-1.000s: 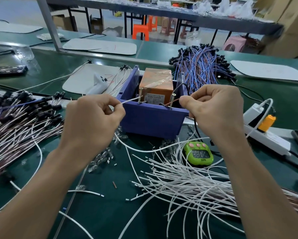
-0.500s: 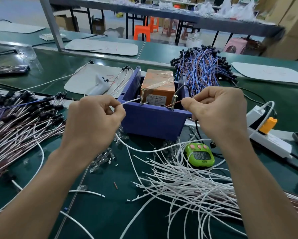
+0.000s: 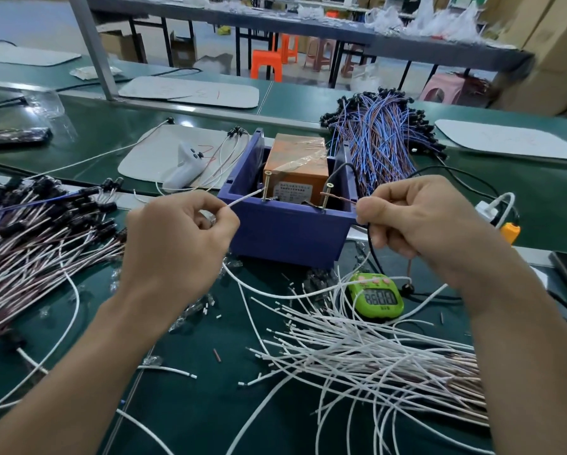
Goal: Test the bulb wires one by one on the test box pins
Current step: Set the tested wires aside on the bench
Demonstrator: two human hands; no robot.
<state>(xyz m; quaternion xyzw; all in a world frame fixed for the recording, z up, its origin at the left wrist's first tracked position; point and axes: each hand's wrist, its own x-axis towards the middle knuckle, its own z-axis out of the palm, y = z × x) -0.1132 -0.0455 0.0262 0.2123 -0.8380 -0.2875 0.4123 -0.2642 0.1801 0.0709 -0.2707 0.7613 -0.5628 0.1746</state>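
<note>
A blue test box (image 3: 288,229) holds an orange unit (image 3: 296,165) and has two upright screw pins on its front rim. My left hand (image 3: 177,241) pinches a white wire (image 3: 244,200) whose tip touches the left pin (image 3: 267,185). My right hand (image 3: 429,221) pinches a brown wire (image 3: 341,200) whose tip meets the right pin (image 3: 326,197). A small black bulb (image 3: 407,288) hangs on the wire below my right hand. Loose white wires (image 3: 357,349) lie heaped on the green table in front of the box.
A green timer (image 3: 377,297) sits right of the box's front. Bundles of black-capped wires (image 3: 36,231) fill the left; blue and brown ones (image 3: 383,139) lie behind the box. A white power strip with an orange plug (image 3: 508,231) is at right. A white handheld device (image 3: 185,169) rests on a mat.
Both hands stay at the pins with the same wires. The view has shifted slightly; the right wire tip now lies against the right pin.
</note>
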